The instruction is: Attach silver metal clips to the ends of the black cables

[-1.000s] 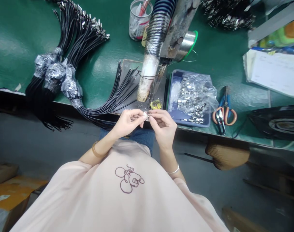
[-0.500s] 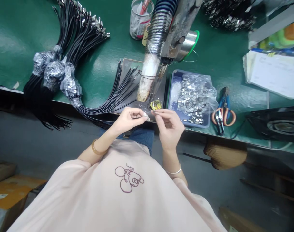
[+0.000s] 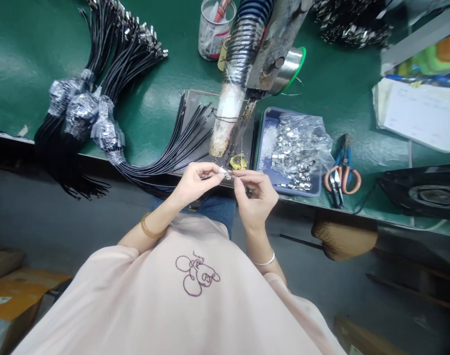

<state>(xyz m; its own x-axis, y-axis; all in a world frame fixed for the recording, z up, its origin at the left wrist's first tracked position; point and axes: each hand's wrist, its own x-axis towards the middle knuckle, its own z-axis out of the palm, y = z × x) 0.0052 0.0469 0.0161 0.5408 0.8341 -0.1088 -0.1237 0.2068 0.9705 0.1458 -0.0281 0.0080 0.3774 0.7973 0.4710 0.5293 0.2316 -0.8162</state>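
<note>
My left hand (image 3: 197,181) is closed in a pinch on a small silvery metal connector (image 3: 228,176). Its tip nearly meets the fingertips of my right hand (image 3: 257,197), which are pinched together too; what they hold is too small to make out. Just beyond the fingers, a yellow sponge-like pad (image 3: 239,161) lies under the soldering iron (image 3: 243,125) and its thin tip. To the left, a bundle of black cables (image 3: 154,165) spreads its ends over the dark work plate (image 3: 199,98). A blue tray (image 3: 317,190) at right holds a plastic bag and loose metal connectors (image 3: 297,180).
A ribbed extraction hose (image 3: 228,108) comes down over the plate beside a solder spool (image 3: 287,71). Pliers and cutters (image 3: 342,170) lie right of the tray, near a black fan-like device (image 3: 428,190). Wrapped cable bundles (image 3: 79,106) hang over the left table edge. Papers (image 3: 417,113) lie at right.
My right hand has moved slightly left, bringing its fingertips up to those of my left hand. A thin bright line now shows above the yellow pad.
</note>
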